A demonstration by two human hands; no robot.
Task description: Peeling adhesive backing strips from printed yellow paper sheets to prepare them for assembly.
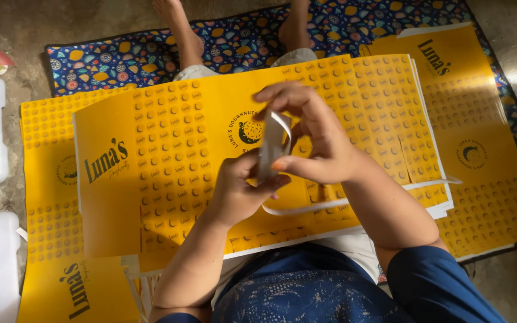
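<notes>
My left hand [240, 191] and right hand [315, 140] both pinch a curled white paper strip [272, 146], fingers closed on it, above the middle of the yellow printed sheets [169, 149] stacked on my lap over the patterned mat [121, 57].

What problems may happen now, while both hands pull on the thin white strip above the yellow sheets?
1. The thin white paper strip is pinched between the left hand and the right hand; it looks narrow and may tear.
2. Its loose tail trails across the stack of yellow printed card sheets on the lap and may catch on an edge.
3. The stack rests unevenly on the knees, so it may slide onto the patterned blue floor mat.
</notes>
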